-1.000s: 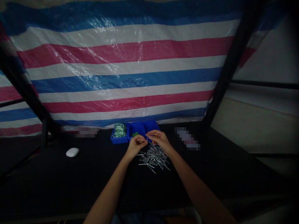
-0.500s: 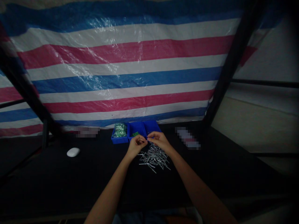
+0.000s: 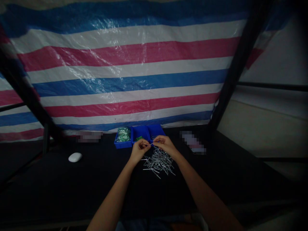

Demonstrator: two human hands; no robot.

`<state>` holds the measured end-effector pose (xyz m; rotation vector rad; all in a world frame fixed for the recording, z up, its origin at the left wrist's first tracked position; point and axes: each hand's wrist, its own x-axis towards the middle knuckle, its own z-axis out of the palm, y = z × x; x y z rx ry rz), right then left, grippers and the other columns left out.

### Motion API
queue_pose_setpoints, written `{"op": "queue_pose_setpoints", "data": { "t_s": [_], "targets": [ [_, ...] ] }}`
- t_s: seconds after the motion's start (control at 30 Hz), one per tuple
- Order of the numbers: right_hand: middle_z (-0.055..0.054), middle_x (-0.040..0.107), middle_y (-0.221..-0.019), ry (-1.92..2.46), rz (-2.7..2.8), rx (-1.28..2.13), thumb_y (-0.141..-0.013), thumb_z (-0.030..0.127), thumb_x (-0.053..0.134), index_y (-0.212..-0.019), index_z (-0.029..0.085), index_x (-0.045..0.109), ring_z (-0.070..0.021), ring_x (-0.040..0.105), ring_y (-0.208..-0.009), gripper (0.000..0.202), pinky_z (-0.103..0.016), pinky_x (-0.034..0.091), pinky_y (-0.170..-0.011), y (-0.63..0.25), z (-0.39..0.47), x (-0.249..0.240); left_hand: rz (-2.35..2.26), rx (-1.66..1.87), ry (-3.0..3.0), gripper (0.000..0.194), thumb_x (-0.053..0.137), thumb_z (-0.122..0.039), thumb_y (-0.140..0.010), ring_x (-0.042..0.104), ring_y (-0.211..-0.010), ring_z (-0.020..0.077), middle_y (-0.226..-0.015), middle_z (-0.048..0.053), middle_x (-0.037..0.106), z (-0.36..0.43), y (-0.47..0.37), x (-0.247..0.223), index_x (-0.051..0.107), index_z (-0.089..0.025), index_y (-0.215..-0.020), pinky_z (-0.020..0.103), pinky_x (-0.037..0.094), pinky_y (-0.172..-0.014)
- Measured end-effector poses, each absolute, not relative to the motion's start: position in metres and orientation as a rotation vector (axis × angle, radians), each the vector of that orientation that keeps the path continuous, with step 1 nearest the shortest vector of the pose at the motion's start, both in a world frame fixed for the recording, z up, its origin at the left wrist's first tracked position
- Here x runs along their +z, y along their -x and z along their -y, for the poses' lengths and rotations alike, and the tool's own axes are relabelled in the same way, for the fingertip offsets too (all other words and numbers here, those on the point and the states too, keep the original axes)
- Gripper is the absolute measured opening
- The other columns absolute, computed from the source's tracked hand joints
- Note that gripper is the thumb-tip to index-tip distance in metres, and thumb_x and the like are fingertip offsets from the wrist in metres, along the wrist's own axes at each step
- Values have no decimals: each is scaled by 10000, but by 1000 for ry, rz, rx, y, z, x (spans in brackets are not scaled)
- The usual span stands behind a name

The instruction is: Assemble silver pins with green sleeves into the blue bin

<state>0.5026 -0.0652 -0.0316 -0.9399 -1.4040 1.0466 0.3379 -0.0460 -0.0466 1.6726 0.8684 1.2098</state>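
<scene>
My left hand (image 3: 140, 150) and my right hand (image 3: 166, 145) meet fingertip to fingertip in front of the blue bins. Each is pinched closed, and a tiny thin piece shows between them, too small to make out. Just below and right of the fingertips lies a loose pile of thin silvery rods (image 3: 160, 162) on the black table. The left blue bin (image 3: 124, 145) holds clear packets with green parts (image 3: 123, 134). A few green pieces (image 3: 139, 138) show in the middle bin (image 3: 141, 131). The right bin (image 3: 156, 130) is partly hidden behind my right hand.
A white rounded object (image 3: 75, 157) lies on the black table (image 3: 96, 183) at the left. Blurred-out items sit at the back left (image 3: 89, 136) and at the right (image 3: 193, 142). Behind stands a striped plastic sheet (image 3: 134, 83) between dark frame posts.
My fingertips have moved slightly apart, with a thin piece now showing between them. The pile and bins look the same.
</scene>
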Motion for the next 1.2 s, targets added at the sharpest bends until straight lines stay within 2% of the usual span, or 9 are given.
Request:
{"op": "queue_pose_setpoints", "data": {
  "t_s": [0.2,0.43,0.63,0.83,1.2],
  "targets": [
    [1,587,-608,1027,1323,865,-591,315,654,-706,150,598,-74,414,-409,209,-204,317,-389,-511,55,-39,-954,1195,-1820,184,631,-271,-660,512,-587,89,-721,30,590,50,-337,-45,566,-120,-743,203,381,-552],
    [-32,628,-671,1148,1326,598,-606,292,629,-736,147,636,-92,448,-447,195,-224,365,-447,-518,43,-52,-1058,979,-2165,152,553,-279,-721,508,-580,94,-753,20,614,60,-337,-48,599,-148,-783,206,375,-558],
    [-55,647,-765,1133,1341,658,-634,282,595,-843,144,634,-87,461,-435,254,-224,380,-435,-517,45,-52,-1090,818,-2342,222,561,-350,-713,541,-677,133,-815,36,626,66,-338,-45,632,-167,-816,234,397,-624],
    [-50,636,-736,1108,1317,692,-633,280,592,-836,139,626,-88,454,-433,249,-224,388,-427,-516,47,-50,-1040,736,-2465,229,575,-364,-700,545,-797,167,-838,41,627,70,-338,-41,644,-182,-821,269,390,-742],
    [-38,624,-700,1129,1328,660,-629,300,588,-798,150,638,-86,460,-435,232,-217,383,-427,-516,45,-52,-1046,692,-2417,145,541,-272,-724,535,-725,138,-779,31,615,70,-338,-39,632,-164,-755,230,389,-663]
  ]
}}
